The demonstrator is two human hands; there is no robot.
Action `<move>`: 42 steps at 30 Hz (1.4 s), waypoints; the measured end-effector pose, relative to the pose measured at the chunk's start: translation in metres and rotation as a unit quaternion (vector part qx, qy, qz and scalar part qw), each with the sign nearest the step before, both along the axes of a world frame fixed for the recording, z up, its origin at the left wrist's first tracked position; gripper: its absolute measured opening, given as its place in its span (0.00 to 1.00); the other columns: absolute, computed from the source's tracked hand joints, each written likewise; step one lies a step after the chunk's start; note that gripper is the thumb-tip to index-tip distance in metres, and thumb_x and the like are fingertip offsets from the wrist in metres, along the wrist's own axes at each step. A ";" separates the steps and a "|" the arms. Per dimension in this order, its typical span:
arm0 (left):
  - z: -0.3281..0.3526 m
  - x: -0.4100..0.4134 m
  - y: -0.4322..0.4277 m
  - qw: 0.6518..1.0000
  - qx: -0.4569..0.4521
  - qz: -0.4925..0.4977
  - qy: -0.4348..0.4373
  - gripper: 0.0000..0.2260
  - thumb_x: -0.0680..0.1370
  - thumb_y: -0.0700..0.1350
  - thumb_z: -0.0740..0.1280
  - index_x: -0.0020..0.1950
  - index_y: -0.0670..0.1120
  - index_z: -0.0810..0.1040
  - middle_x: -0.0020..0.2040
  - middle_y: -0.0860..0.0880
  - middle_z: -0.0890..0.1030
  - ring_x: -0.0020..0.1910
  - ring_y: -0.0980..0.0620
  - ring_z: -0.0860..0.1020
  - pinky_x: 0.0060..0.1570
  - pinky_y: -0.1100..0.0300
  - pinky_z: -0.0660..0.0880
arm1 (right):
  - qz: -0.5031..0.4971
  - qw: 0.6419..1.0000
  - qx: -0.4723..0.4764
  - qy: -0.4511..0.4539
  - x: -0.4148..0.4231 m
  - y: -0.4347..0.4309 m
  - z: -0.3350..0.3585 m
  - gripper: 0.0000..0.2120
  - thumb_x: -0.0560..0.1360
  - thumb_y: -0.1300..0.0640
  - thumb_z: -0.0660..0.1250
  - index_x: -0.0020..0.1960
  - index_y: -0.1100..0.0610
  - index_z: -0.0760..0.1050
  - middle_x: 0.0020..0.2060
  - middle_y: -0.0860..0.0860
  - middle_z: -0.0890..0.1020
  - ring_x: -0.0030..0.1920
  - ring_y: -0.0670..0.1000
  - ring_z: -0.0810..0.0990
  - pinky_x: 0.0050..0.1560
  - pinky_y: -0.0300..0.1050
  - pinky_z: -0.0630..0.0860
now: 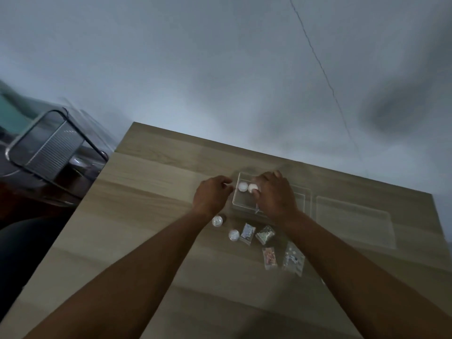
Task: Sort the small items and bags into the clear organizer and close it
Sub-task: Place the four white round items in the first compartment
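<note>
The clear organizer (236, 201) sits open on the wooden table (146, 216). Inside its far left corner rests a small white round jar (242, 186). My right hand (275, 194) reaches into the organizer and holds a second white jar (252, 188) beside the first. My left hand (212, 195) hovers just left of the organizer with fingers curled and nothing visible in it. Two more white jars (217, 220) (234, 234) lie on the table nearer me. Several small bags of beads (246, 233) (265, 234) (269, 257) (293, 259) lie in front of the organizer.
The organizer's flat clear lid (354, 221) lies on the table to the right. A grey appliance with a dark frame (49, 148) stands off the table's left side. A pale wall rises behind the table's far edge.
</note>
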State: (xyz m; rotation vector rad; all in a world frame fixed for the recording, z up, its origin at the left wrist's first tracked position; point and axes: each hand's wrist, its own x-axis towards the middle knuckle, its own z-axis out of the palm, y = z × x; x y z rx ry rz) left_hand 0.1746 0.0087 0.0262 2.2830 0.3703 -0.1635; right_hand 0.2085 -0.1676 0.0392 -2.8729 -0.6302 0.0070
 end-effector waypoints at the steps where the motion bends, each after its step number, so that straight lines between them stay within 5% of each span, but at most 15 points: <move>1: 0.000 -0.004 0.005 1.000 0.012 -0.013 0.001 0.13 0.77 0.48 0.68 0.60 0.50 0.82 0.55 0.48 0.85 0.54 0.50 0.82 0.56 0.54 0.78 | -0.005 0.999 0.043 -0.001 -0.009 -0.001 0.004 0.13 0.74 0.54 0.67 0.58 0.55 0.79 0.52 0.54 0.81 0.55 0.56 0.74 0.52 0.49 0.73; 4: -0.003 -0.023 0.018 0.995 0.057 -0.069 0.031 0.13 0.75 0.45 0.68 0.59 0.52 0.82 0.56 0.48 0.84 0.54 0.49 0.81 0.55 0.56 0.77 | 0.007 0.987 0.140 0.084 -0.044 0.000 0.009 0.10 0.75 0.54 0.67 0.54 0.55 0.80 0.48 0.54 0.81 0.49 0.54 0.78 0.47 0.46 0.74; 8: -0.011 -0.056 0.024 0.978 0.101 -0.160 0.082 0.17 0.73 0.46 0.70 0.62 0.53 0.80 0.58 0.46 0.79 0.58 0.46 0.79 0.56 0.57 0.74 | 0.020 0.972 0.098 0.213 -0.080 0.007 -0.006 0.16 0.74 0.53 0.67 0.61 0.55 0.76 0.54 0.55 0.78 0.55 0.55 0.77 0.54 0.48 0.73; 12: -0.015 -0.074 0.020 0.973 0.118 -0.190 0.053 0.19 0.73 0.43 0.68 0.64 0.53 0.78 0.60 0.44 0.76 0.60 0.44 0.76 0.56 0.54 0.74 | 0.023 0.982 0.066 0.177 -0.100 0.012 -0.025 0.23 0.73 0.53 0.67 0.66 0.56 0.71 0.58 0.56 0.74 0.60 0.56 0.73 0.56 0.45 0.68; 20: -0.022 -0.088 0.011 0.968 0.184 -0.172 0.019 0.12 0.79 0.48 0.62 0.62 0.52 0.76 0.60 0.46 0.76 0.59 0.45 0.76 0.52 0.52 0.75 | 0.015 0.991 0.039 0.123 -0.114 0.020 -0.040 0.13 0.78 0.54 0.61 0.56 0.60 0.77 0.52 0.58 0.76 0.53 0.58 0.75 0.53 0.48 0.71; 26: -0.017 -0.080 0.020 0.970 0.181 -0.162 0.022 0.14 0.78 0.51 0.64 0.62 0.51 0.78 0.57 0.46 0.78 0.57 0.45 0.79 0.52 0.55 0.74 | -0.011 0.990 0.089 0.107 -0.119 0.013 -0.032 0.14 0.75 0.53 0.66 0.51 0.64 0.78 0.50 0.60 0.79 0.50 0.60 0.79 0.51 0.49 0.75; 33: 0.017 -0.034 0.005 0.969 0.156 -0.155 -0.113 0.13 0.75 0.53 0.68 0.59 0.53 0.78 0.53 0.51 0.80 0.48 0.52 0.80 0.44 0.57 0.76 | -0.075 0.977 0.186 0.071 -0.107 -0.020 -0.013 0.13 0.71 0.57 0.71 0.54 0.59 0.78 0.49 0.55 0.80 0.52 0.55 0.77 0.54 0.42 0.71; 42: 0.021 0.016 -0.032 0.871 0.364 -0.323 -0.070 0.13 0.78 0.47 0.64 0.60 0.51 0.81 0.58 0.48 0.83 0.59 0.46 0.76 0.51 0.52 0.75 | -0.077 0.987 0.127 0.068 -0.100 -0.054 -0.017 0.16 0.77 0.51 0.63 0.62 0.56 0.75 0.57 0.52 0.78 0.57 0.52 0.75 0.57 0.40 0.69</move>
